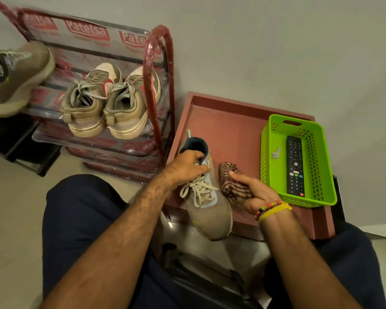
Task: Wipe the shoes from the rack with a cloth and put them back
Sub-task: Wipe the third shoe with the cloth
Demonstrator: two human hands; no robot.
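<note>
A grey-brown sneaker (212, 216) with pale laces lies on the front of a reddish tray-like table (223, 126), toe toward me. My left hand (187, 167) grips it at the collar and tongue. My right hand (253, 191) holds a bunched brown striped cloth (228, 184) against the shoe's right side. On the red rack (157, 85) wrapped in printed plastic stands a pair of tan sneakers (105, 108), heels toward me. A single matching grey-brown sneaker (16, 79) sits on the rack at the far left.
A green plastic basket (274, 139) on the table's right side holds a black remote control (295, 168) and a small key. A grey wall is close behind. My dark-trousered knees fill the foreground, with a dark object on the floor between them.
</note>
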